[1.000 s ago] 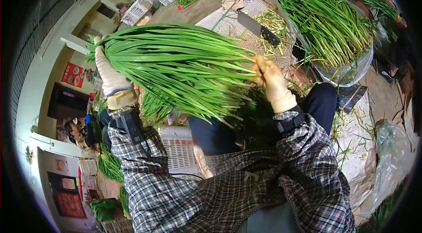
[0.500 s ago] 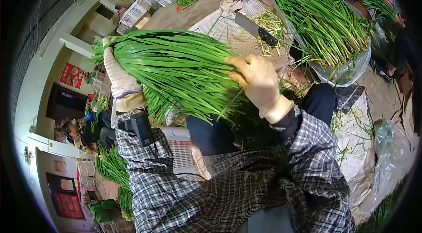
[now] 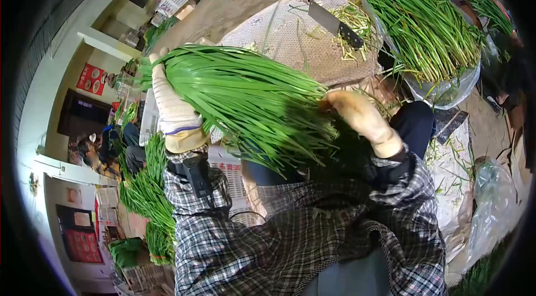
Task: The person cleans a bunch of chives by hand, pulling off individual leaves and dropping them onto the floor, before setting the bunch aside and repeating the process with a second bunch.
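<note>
A large bunch of garlic chives (image 3: 245,84) spans the space above my lap, with its leaves fanned out to the right and downward. My left hand (image 3: 167,92), in a pale knit glove, is closed around the bunch at its left end; the fingers are partly hidden behind the leaves. At the right end of the bunch, my gloved right hand (image 3: 365,120) has its fingers pressed together against the leaves, and the fingertips are blurred and partly dark. Beyond the bunch, a cleaver (image 3: 325,18) lies on a woven mat (image 3: 262,31) beside pale stem trimmings (image 3: 360,14).
A big heap of chives (image 3: 419,25) lies on clear plastic at the right. Another plastic bag (image 3: 494,207) sits at lower right. More chives (image 3: 145,190) are piled on the left, near a person in dark clothes. A white plastic crate (image 3: 226,176) stands beside my knee.
Both hands and the bunch have shifted right and slightly down in view. My right wrist has turned, and its fingers have moved along the leaf ends. The surroundings have shifted slightly with the camera.
</note>
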A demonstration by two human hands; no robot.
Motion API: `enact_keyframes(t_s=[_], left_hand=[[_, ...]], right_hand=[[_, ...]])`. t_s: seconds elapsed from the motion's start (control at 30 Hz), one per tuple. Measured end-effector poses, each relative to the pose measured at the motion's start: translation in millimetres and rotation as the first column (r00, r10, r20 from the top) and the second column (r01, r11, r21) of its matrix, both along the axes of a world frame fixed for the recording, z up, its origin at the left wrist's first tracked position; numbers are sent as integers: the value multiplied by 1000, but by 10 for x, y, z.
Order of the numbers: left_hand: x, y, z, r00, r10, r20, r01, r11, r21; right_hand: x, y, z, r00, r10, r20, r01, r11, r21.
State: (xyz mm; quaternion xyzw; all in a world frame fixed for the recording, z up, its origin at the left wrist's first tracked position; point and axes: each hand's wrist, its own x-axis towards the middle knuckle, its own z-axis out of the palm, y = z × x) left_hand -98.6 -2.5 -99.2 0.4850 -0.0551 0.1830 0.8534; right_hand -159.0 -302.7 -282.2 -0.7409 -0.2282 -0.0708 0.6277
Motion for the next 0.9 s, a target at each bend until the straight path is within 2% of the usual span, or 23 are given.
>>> enact_keyframes(t_s=[0.07,0.1,0.17,0.23,0.33,0.37,0.4,0.47,0.53,0.6,0.63,0.7,0.8,0.83,0.87,0.9], left_hand=[[-126,-303,79,999,40,-27,-38,996,77],[-147,-367,75,999,30,16,-31,996,83],[-208,-420,110,999,6,44,-11,995,100],[-265,-478,197,999,-28,38,24,994,108],[-245,-455,216,996,-91,23,89,992,88],[-304,-575,247,998,-64,8,64,996,56],[-301,-574,241,999,-46,16,44,996,81],[-290,-566,221,999,-13,37,8,992,126],[-217,-486,207,996,-71,52,64,989,133],[-240,-510,211,997,-74,38,68,988,136],[-199,-457,201,992,-110,63,102,987,126],[-199,-358,229,985,-149,84,137,982,130],[-258,-375,305,956,-256,145,217,947,238],[-260,-331,341,953,-272,131,227,932,283],[-261,-272,368,951,-287,116,237,915,326],[-165,-205,322,956,-252,153,181,911,370]], right_hand=[[-97,290,-20,993,-78,-88,55,971,-231],[-99,372,72,979,-60,-193,16,974,-225],[173,616,-520,997,73,-37,-69,993,91],[81,483,-148,970,213,-120,-213,977,18],[157,553,-136,963,232,-136,-262,919,-293],[143,628,-107,978,189,-89,-205,950,-235],[132,665,-81,966,220,-136,-226,974,-29],[93,686,-8,931,302,-204,-210,903,376],[187,733,-192,910,331,-250,-186,864,467],[107,816,-142,867,376,-326,-114,788,605],[176,890,-308,827,423,-370,-78,738,670],[74,867,-139,798,458,-392,-19,669,743],[-57,688,150,774,299,-558,22,869,495],[-51,576,-135,885,164,-437,-55,967,250],[-88,584,-234,965,35,-259,-10,995,99],[-123,591,-333,992,-117,-51,113,991,-68]])
